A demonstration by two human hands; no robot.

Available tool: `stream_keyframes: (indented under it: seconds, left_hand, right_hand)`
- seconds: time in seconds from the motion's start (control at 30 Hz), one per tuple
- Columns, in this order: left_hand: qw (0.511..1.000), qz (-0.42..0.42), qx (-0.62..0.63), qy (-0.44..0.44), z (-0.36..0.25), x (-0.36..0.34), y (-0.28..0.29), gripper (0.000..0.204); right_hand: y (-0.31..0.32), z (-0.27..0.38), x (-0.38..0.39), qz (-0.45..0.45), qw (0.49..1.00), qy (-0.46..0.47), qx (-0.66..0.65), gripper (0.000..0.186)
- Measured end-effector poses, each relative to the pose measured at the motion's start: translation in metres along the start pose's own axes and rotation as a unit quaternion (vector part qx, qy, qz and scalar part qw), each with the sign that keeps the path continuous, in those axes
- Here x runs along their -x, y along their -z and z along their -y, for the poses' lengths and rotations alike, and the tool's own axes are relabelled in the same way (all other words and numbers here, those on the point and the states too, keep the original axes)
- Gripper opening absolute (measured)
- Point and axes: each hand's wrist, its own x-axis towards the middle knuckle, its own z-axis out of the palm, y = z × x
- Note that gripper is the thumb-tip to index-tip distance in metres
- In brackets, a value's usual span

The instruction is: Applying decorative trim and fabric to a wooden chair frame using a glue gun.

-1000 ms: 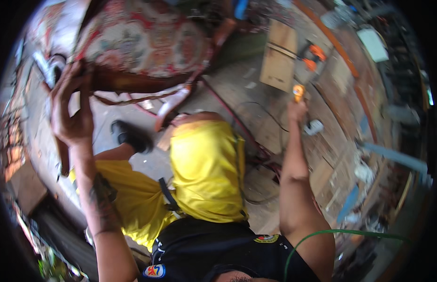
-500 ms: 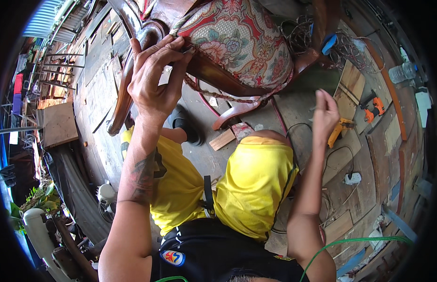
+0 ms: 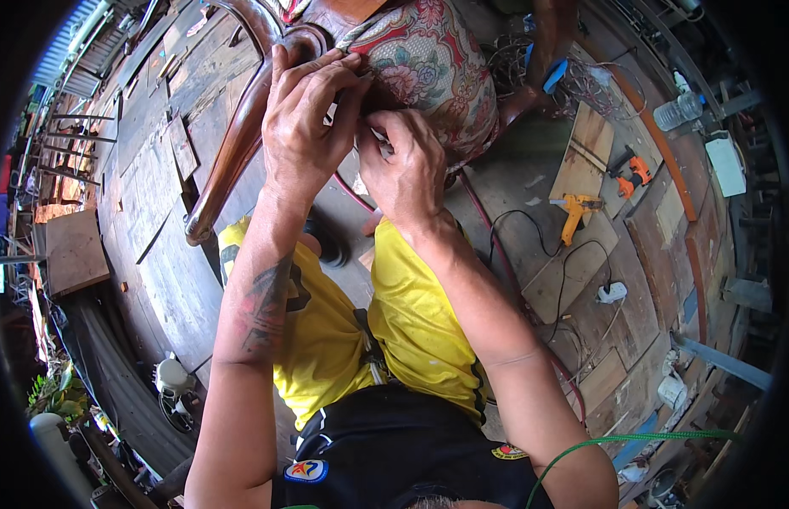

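Observation:
A wooden chair with carved, varnished parts [image 3: 242,140] has a seat covered in red and cream floral fabric [image 3: 424,64]. Braided trim [image 3: 356,34] runs along the fabric's edge beside a carved scroll. My left hand [image 3: 310,119] is at that edge, its fingers closed on the trim close to the scroll. Just right of it and almost touching is my right hand [image 3: 403,161], held under the seat's front edge. Its fingers are curled in a pinch. Their tips are partly hidden, so what they hold cannot be made out.
On the plank floor to the right lie a yellow-orange glue gun [image 3: 577,216], an orange and black power tool [image 3: 634,174], wood offcuts [image 3: 581,157] and a white socket block [image 3: 612,293] with cords. Behind are tangled wires [image 3: 594,81] and a plastic bottle [image 3: 679,110].
My right hand has moved from the open space on the right, leftward and up to the seat edge beside my left hand. My left hand stays at the trim; the view has shifted slightly.

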Motion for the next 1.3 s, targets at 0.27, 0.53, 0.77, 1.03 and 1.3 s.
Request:
stream_keyframes:
  seconds: [0.27,0.53,0.77,1.03,1.3]
  left_hand:
    - [1.0,-0.013,0.018,0.019,0.0,-0.003,0.002,0.017]
    - [0.999,-0.004,-0.034,-0.031,0.009,-0.003,-0.001,0.033]
    - [0.998,-0.005,-0.041,-0.038,0.01,-0.004,-0.002,0.032]
    - [0.997,-0.015,-0.062,-0.051,0.012,0.001,-0.006,0.032]
    - [0.993,-0.014,-0.091,-0.071,0.012,0.003,-0.007,0.035]
  right_hand:
    - [0.025,0.029,-0.004,0.02,0.973,-0.139,-0.185,0.012]
    - [0.08,0.012,-0.039,0.095,0.849,-0.376,-0.358,0.024]
    - [0.084,0.0,-0.062,0.178,0.887,-0.341,-0.255,0.022]
    - [0.083,0.009,-0.073,0.191,0.908,-0.293,-0.231,0.017]
    - [0.083,-0.007,-0.071,0.127,0.979,0.159,0.035,0.025]
